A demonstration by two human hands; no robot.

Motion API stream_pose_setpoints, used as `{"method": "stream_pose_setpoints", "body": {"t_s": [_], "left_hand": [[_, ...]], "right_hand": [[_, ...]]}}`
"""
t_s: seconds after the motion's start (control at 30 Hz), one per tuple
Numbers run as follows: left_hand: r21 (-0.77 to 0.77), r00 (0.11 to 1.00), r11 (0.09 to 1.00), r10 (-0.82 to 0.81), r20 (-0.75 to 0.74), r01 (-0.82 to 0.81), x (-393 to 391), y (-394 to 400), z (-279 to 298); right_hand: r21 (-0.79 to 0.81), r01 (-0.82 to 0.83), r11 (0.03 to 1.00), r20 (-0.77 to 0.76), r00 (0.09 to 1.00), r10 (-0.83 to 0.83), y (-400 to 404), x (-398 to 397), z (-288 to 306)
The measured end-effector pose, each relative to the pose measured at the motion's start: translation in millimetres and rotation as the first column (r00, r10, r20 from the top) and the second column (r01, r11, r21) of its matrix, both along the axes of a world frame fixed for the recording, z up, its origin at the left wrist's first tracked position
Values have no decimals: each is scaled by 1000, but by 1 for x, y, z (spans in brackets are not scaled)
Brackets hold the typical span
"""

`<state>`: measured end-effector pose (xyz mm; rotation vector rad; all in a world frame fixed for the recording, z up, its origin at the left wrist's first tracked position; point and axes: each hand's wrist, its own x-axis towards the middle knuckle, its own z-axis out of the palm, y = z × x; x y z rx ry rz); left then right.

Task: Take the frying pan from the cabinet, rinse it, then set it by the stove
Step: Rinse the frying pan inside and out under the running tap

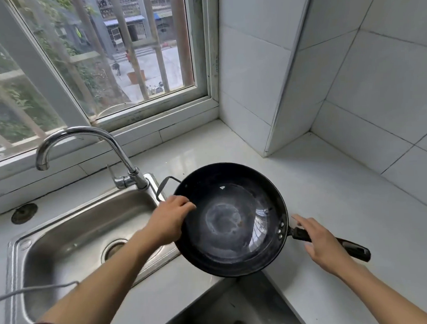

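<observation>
A black frying pan (231, 220) lies on the white countertop just right of the sink, its inside showing grey worn patches. My left hand (171, 218) grips the pan's left rim, below the small loop handle (165, 184) that sticks out over the sink's edge. The long black handle (353, 250) points to the lower right. My right hand (320, 244) hovers over that handle with fingers spread, covering its middle. No stove shows in this view.
A steel sink (71, 231) with a curved chrome faucet (84, 145) lies on the left under a barred window. The white countertop (331, 193) runs right into a tiled corner. A dark gap (238, 307) opens below the counter's front edge.
</observation>
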<state>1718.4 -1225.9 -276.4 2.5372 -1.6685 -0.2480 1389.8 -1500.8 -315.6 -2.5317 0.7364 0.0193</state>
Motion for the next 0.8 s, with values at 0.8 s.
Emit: {"method": "stream_pose_setpoints", "body": {"t_s": [0.8], "left_hand": [[432, 889, 896, -273, 367, 97, 72, -32, 3]], "right_hand": [[-62, 31, 998, 5, 1000, -31, -4, 26, -16]]}}
